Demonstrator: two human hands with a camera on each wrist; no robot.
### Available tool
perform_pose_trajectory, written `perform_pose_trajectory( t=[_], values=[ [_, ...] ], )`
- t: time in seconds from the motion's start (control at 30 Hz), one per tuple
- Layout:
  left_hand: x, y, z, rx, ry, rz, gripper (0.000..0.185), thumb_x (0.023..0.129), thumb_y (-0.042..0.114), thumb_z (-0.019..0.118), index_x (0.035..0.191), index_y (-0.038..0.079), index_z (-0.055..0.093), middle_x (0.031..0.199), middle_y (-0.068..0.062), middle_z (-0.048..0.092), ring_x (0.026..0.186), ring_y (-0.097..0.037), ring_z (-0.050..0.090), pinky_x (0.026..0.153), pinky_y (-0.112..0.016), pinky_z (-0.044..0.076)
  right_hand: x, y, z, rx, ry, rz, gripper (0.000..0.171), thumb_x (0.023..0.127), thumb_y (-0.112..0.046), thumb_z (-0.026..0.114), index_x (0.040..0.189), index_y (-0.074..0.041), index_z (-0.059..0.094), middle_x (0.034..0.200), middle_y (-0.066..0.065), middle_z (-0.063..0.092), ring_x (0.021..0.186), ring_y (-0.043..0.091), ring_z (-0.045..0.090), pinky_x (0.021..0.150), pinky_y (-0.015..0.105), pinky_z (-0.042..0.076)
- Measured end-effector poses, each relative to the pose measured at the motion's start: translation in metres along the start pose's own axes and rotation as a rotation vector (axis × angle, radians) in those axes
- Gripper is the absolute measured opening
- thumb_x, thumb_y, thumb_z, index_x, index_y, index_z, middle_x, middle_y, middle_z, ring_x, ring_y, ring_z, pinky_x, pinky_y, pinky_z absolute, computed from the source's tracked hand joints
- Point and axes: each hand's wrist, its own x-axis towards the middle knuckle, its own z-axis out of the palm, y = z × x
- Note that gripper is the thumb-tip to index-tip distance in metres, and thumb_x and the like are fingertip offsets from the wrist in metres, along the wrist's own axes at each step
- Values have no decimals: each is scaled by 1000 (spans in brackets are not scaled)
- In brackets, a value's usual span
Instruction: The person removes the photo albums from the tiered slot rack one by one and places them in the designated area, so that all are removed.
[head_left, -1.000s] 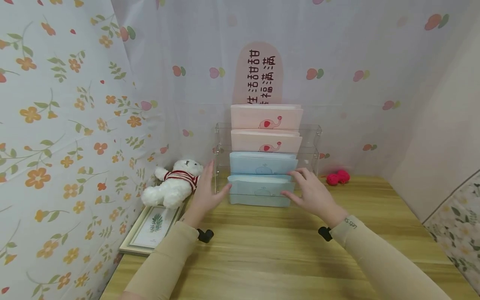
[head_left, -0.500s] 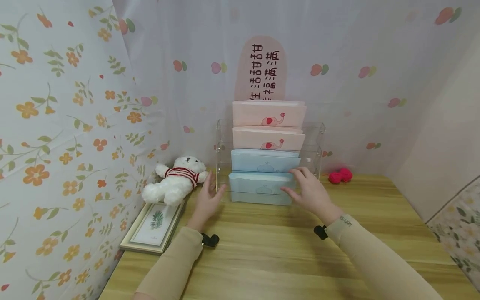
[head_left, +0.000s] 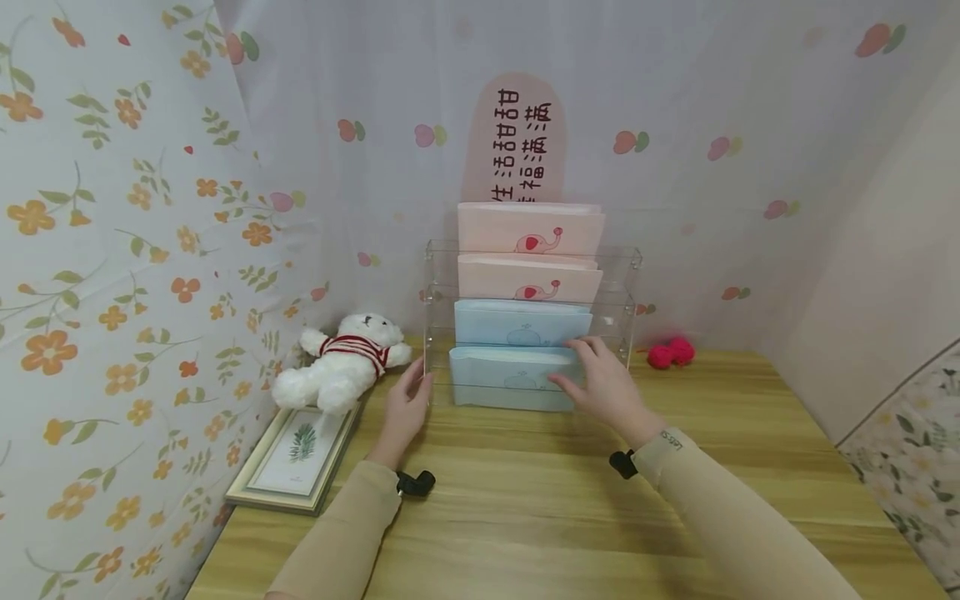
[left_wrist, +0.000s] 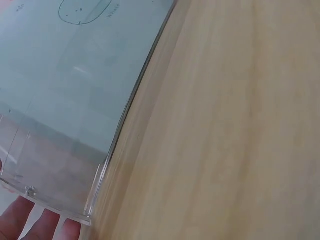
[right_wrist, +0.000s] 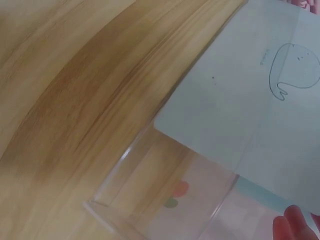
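Observation:
In the head view a clear acrylic tiered rack (head_left: 633,271) holds two pink packets with elephants, a rear one (head_left: 487,227) and a lower one (head_left: 487,277), and two light blue packets with whales. My left hand (head_left: 405,412) touches the rack's left end; the left wrist view shows its fingertips (left_wrist: 45,220) against the outer edge of the clear side. My right hand (head_left: 611,392) is at the right end of the front blue packet (head_left: 480,375), thumb overlapping its face, fingers by its upper corner. The second blue packet (head_left: 480,321) stands just behind.
A white teddy bear (head_left: 330,379) in a striped sweater lies left of the rack, partly over a picture frame (head_left: 300,454). A small red bundle (head_left: 671,352) is to the right. Patterned curtains (head_left: 360,167) close off the wooden table (head_left: 525,517) behind and to the left.
My left hand has moved outward and down, from the front blue packet's left end to the rack's left side. My right hand stays near the packets' right end.

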Motion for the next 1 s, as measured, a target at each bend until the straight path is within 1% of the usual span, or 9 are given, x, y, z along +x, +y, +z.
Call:
perform_pose_trajectory(
  t=[0.17, 0.27, 0.37, 0.53, 0.6, 0.7, 0.8, 0.93, 1.0],
  values=[
    [-1, -8, -6, 0, 7, -13, 46, 111, 13, 66, 155, 0, 60, 147, -27, 69, 131, -43, 72, 102, -25, 58, 3, -5, 5, 21, 0, 15, 64, 101, -38, 82, 151, -4, 60, 147, 22, 60, 131, 44, 65, 113, 61, 55],
    [-2, -11, -7, 13, 14, -29, 46, 111, 16, 67, 154, 0, 61, 145, -27, 71, 129, -42, 73, 98, -20, 56, 3, -7, 9, 22, 15, 12, 60, 102, -36, 82, 149, -4, 63, 145, 20, 60, 129, 42, 66, 111, 60, 56],
    [-3, -12, -7, 25, 17, -37, 46, 111, 16, 68, 153, 0, 62, 144, -26, 72, 130, -41, 72, 103, -28, 59, 1, -6, 13, 5, 51, -10, 56, 101, -33, 83, 145, -3, 67, 142, 19, 62, 126, 41, 67, 109, 58, 57],
    [-1, -13, -4, 9, 10, -53, 46, 110, 17, 70, 153, 1, 63, 147, -24, 71, 134, -41, 71, 112, -48, 58, -2, -3, 19, -33, 121, -55, 48, 99, -26, 86, 138, -2, 72, 132, 20, 65, 120, 40, 66, 104, 56, 58],
    [0, -12, -3, -2, 5, -62, 46, 110, 18, 69, 153, 2, 63, 147, -24, 70, 134, -40, 70, 113, -51, 56, -3, -3, 21, -38, 129, -60, 45, 99, -24, 85, 136, -2, 72, 129, 19, 64, 115, 39, 67, 99, 55, 60],
    [0, -13, -3, 0, -6, -70, 46, 111, 20, 69, 153, 3, 63, 148, -23, 70, 135, -39, 70, 114, -51, 56, 0, -3, 23, 0, 117, -50, 41, 99, -20, 85, 135, -3, 73, 126, 18, 64, 108, 38, 68, 93, 55, 61],
    [0, -14, -5, 7, -13, -69, 46, 111, 22, 69, 154, 4, 63, 148, -23, 70, 135, -39, 70, 115, -51, 56, 4, -3, 25, 75, 84, -19, 39, 100, -16, 83, 135, -4, 73, 127, 19, 67, 113, 40, 69, 100, 59, 58],
    [0, -14, -5, 14, -16, -70, 46, 112, 23, 68, 154, 4, 63, 147, -22, 71, 135, -39, 71, 115, -49, 56, 9, 0, 25, 211, 20, 68, 36, 102, -15, 80, 137, -10, 73, 138, 18, 70, 133, 43, 66, 117, 65, 49],
    [-1, -13, -6, 12, -19, -71, 46, 112, 23, 68, 154, 5, 63, 147, -22, 71, 135, -38, 71, 115, -48, 56, 11, 2, 25, 269, 0, 106, 35, 103, -15, 80, 137, -11, 73, 144, 18, 69, 140, 43, 62, 122, 66, 45]
  ],
)
